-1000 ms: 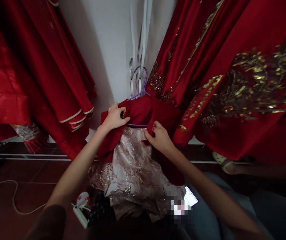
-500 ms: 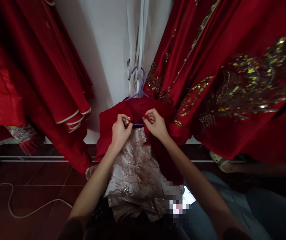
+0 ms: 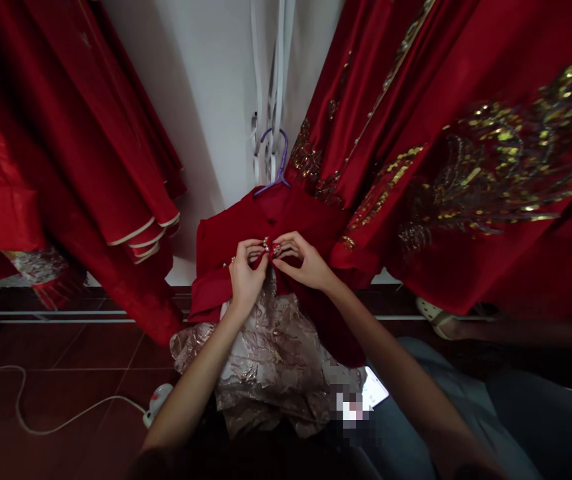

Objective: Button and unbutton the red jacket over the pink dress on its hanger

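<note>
A red jacket (image 3: 231, 230) hangs on a purple hanger (image 3: 281, 153) in front of me. My left hand (image 3: 247, 273) pinches one front edge of the jacket beside a pearl-like button. Opposite it, my right hand (image 3: 307, 261) has its fingers closed on the other front edge, where small shiny beads show. Both sets of fingertips almost meet at the middle of the jacket front. Exactly how the button sits between them is hidden. Below the jacket lies a pale, shiny patterned fabric (image 3: 266, 347) with folds.
Red garments (image 3: 131, 167) hang at left, and a red gown with gold sequins (image 3: 501, 153) hangs at right. White straps (image 3: 279, 73) run above the hanger. A person's shoe (image 3: 436, 319), a lit phone (image 3: 375, 387), a white cable (image 3: 76, 421) and a metal floor rail (image 3: 76, 317) lie around.
My hands have come together, drawing the two jacket fronts to the middle and slightly down. The jacket now covers the upper part of the pale fabric.
</note>
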`<action>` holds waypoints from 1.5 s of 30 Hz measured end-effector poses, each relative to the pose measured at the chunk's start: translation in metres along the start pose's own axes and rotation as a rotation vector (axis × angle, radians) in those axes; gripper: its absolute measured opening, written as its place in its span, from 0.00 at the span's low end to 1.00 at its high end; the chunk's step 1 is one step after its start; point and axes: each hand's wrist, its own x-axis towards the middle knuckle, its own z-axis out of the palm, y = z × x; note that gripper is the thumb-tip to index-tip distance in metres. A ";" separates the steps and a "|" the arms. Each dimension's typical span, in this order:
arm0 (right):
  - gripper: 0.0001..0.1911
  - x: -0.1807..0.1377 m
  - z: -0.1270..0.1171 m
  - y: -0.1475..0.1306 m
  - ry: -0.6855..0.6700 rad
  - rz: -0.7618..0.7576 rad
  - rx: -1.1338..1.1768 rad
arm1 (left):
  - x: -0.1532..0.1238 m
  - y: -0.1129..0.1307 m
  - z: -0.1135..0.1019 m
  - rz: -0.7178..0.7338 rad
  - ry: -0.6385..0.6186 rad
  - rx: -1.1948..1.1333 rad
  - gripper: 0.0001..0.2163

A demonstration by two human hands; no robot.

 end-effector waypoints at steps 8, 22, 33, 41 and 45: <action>0.12 0.005 -0.001 -0.001 0.074 0.037 -0.117 | 0.009 0.002 -0.007 -0.027 -0.113 0.007 0.05; 0.09 0.008 0.000 -0.005 0.161 -0.015 -0.263 | 0.026 0.009 -0.024 0.147 -0.376 0.138 0.05; 0.12 0.003 0.000 -0.010 0.152 0.015 -0.196 | 0.035 0.021 -0.023 0.210 -0.439 0.279 0.03; 0.10 0.005 -0.007 -0.011 0.086 0.035 -0.128 | 0.037 0.031 -0.030 0.316 -0.553 0.388 0.03; 0.11 0.010 -0.009 -0.012 0.062 0.009 -0.190 | 0.038 0.033 -0.028 0.346 -0.586 0.435 0.05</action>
